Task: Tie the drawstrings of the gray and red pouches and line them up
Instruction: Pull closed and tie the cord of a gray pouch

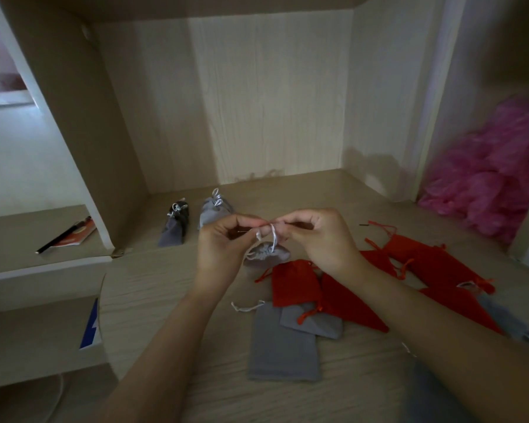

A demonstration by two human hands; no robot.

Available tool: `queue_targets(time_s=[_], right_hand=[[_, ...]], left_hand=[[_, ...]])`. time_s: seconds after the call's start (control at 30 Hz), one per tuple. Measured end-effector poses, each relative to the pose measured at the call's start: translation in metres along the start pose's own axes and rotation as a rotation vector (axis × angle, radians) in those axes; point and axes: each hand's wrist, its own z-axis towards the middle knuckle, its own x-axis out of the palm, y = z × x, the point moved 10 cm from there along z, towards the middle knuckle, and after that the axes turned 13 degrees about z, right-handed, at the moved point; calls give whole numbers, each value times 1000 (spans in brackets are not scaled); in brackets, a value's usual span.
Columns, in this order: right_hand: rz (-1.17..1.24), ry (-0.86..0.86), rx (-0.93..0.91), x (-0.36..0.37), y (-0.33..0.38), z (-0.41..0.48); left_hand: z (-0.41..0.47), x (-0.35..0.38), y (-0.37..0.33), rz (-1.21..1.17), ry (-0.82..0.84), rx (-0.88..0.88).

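Nearest, a flat gray pouch point(283, 346) lies open-mouthed on the wooden surface point(165, 294), with a smaller gray pouch point(315, 324) overlapping its right corner. Just beyond, several red pouches point(295, 283) lie untied in a loose heap that spreads to the right. Above them, the left hand point(223, 244) and right hand point(321, 239) each pinch an end of the white drawstring point(273, 237) of a third gray pouch point(266, 254), whose mouth is gathered between the hands. Farther back on the left, two tied gray pouches point(177, 222) lie side by side. A booklet point(75, 235) sits on the left shelf, and a pink heap point(495, 184) lies far right.
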Motion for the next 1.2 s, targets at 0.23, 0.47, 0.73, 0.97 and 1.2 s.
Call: queue_targets(time_s=[0.23,0.47,0.73,0.97,1.2], right_hand=[[690,-213,359,-16,-38,2],[920,-451,539,-37,-59,-3],[826,-468,446,-52,-48,3],[665,-236,426,-61,-14,16],[-361,223,133,-27,7,16]], left_hand=[[-2,13,8,-207,129,-109],[-16,45,15,-314,501,-196],[-18,47,27,-272,566,-273],[-17,47,46,-153,477,-384],[-16,47,48,243,475,-232]])
